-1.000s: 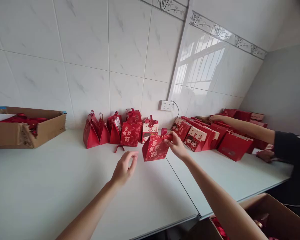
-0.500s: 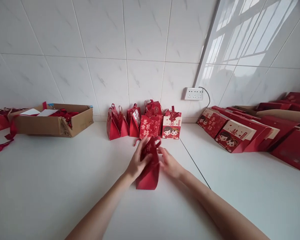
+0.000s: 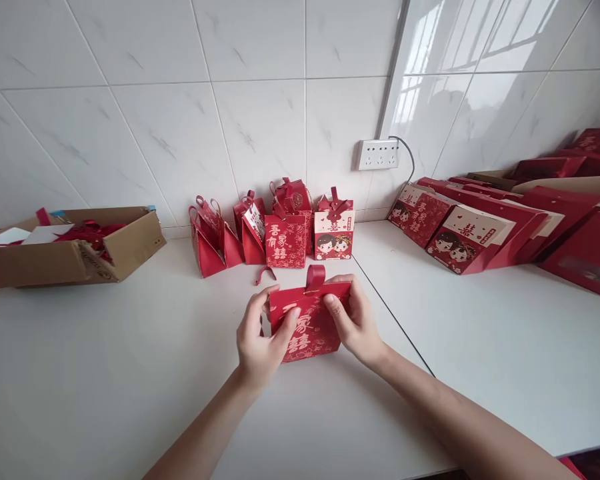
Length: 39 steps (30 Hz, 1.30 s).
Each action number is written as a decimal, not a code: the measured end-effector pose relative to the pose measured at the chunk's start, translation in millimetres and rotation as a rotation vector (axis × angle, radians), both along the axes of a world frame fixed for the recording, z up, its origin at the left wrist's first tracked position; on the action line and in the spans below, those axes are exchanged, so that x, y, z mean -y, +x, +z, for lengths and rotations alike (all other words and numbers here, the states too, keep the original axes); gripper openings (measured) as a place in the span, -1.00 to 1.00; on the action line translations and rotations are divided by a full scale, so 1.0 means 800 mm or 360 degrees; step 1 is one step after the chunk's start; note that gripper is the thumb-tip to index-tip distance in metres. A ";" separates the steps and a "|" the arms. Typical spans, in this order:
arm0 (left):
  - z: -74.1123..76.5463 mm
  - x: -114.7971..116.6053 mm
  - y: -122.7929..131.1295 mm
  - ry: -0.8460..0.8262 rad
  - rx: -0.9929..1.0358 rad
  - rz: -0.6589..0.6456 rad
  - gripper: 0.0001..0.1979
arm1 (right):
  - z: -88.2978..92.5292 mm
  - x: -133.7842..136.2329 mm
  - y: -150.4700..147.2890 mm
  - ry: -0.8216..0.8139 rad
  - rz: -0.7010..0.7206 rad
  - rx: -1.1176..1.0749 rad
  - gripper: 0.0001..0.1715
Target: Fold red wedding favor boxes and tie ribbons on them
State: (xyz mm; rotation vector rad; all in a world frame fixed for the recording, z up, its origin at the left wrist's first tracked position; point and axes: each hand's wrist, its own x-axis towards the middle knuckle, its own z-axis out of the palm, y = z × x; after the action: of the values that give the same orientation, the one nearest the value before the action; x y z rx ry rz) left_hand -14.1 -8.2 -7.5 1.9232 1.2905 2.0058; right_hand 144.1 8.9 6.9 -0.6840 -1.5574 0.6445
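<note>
Both of our hands, the left hand (image 3: 260, 350) and the right hand (image 3: 359, 327), grasp opposite sides of the red box (image 3: 314, 328), its printed face towards us, over the white table (image 3: 115, 373), with a loose ribbon (image 3: 268, 270) just beyond and ribboned boxes (image 3: 286, 243) standing before the tiled wall (image 3: 260, 127).

- The person's left forearm (image 3: 204, 419) reaches in from the near left, the right forearm (image 3: 443, 403) from the near right.
- The left hand (image 3: 261, 343) and right hand (image 3: 359, 328) both pinch, slightly apart.
- The left thumb (image 3: 287, 328) tilts right, the right thumb (image 3: 337, 312) left; fingers (image 3: 253, 311) curl behind.
</note>
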 end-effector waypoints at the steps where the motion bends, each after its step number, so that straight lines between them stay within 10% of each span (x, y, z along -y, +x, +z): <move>1: 0.000 0.001 -0.001 0.0103 -0.0020 -0.0005 -0.73 | -0.001 0.002 -0.001 0.0108 0.0000 -0.0014 -0.87; 8: 0.015 -0.018 -0.019 -0.0242 -0.0313 0.0115 -0.85 | -0.011 -0.013 -0.004 -0.0201 0.0100 0.0159 -0.83; 13: 0.041 -0.026 -0.027 -0.0029 -0.0310 0.0009 -0.84 | -0.008 -0.011 -0.005 -0.0261 0.0206 0.0146 -0.81; 22: 0.032 0.004 -0.009 0.0145 -0.0038 -0.0287 -0.85 | 0.007 0.016 -0.004 -0.0046 0.0192 0.0334 -0.89; 29: 0.032 0.009 -0.003 0.0370 -0.0192 -0.0428 -0.81 | 0.012 0.015 -0.004 0.0873 -0.0174 0.0361 -0.71; 39: 0.045 0.011 -0.012 0.0468 -0.0261 -0.0541 -0.78 | 0.020 0.026 -0.007 0.0887 -0.0095 0.0408 -0.73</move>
State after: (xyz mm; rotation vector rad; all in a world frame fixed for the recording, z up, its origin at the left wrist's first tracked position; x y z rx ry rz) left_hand -23.5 -16.9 28.6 2.2891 0.6542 1.9803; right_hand 138.8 -11.9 23.1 -0.3947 -1.8379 0.0597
